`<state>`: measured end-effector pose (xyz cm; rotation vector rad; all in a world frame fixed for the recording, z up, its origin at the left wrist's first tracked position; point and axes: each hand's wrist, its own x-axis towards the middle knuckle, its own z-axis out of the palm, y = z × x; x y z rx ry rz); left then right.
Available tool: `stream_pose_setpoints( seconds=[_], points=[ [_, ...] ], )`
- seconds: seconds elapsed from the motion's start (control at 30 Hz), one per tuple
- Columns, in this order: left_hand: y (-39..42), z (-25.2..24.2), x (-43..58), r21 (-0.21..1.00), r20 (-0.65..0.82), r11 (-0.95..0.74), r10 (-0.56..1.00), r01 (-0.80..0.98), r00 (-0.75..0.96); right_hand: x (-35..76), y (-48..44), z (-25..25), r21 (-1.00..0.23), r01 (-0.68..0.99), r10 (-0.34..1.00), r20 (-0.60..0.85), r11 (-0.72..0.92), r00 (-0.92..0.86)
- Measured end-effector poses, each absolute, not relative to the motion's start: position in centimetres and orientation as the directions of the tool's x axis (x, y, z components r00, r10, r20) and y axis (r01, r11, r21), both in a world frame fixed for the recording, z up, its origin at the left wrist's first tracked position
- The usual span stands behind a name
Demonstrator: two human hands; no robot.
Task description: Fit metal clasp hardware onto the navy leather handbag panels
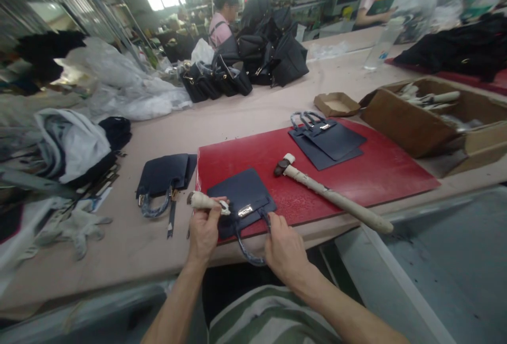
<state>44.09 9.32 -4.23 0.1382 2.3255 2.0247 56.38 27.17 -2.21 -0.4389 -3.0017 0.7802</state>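
Observation:
A dark navy bag panel point(244, 192) with a silver metal plate point(245, 211) lies on the red board near its front edge. Its plastic-wrapped handle point(249, 254) hangs toward me over the table edge. My right hand point(285, 246) is closed around the right side of that handle. In my left hand point(204, 232), fingers closed, is a short hand tool wrapped in white point(201, 200), its dark metal end pointing left, over the panel's left side. The exact kind of tool does not show. A hammer with a tape-wrapped handle point(336, 196) rests right of the panel.
More navy panels with handles point(332, 140) lie at the back of the red board point(396, 175). Another handled piece point(164, 177) and a white glove point(75, 230) lie left. A cardboard box point(412, 122) stands right, black bags point(253, 50) behind. Two people work beyond.

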Motion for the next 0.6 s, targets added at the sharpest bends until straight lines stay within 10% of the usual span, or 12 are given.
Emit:
stream_pose_setpoints(
  seconds=[0.13,0.23,0.6],
  points=[
    [11.8,-4.3,44.9,0.994,-0.015,0.108,0.222,0.009,-0.975,58.7,25.6,-4.5,-0.935,0.345,0.389,-0.288,0.082,-0.875],
    [12.2,-4.6,45.2,0.994,-0.051,0.111,0.245,-0.024,-0.968,59.9,25.0,-6.0,-0.75,0.394,0.22,-0.571,-0.531,-0.791],
    [11.0,-5.3,46.8,0.958,-0.206,-0.15,0.235,-0.245,-0.95,56.9,26.0,-5.6,-0.561,0.382,0.059,-0.614,-0.735,-0.787]
  ],
)
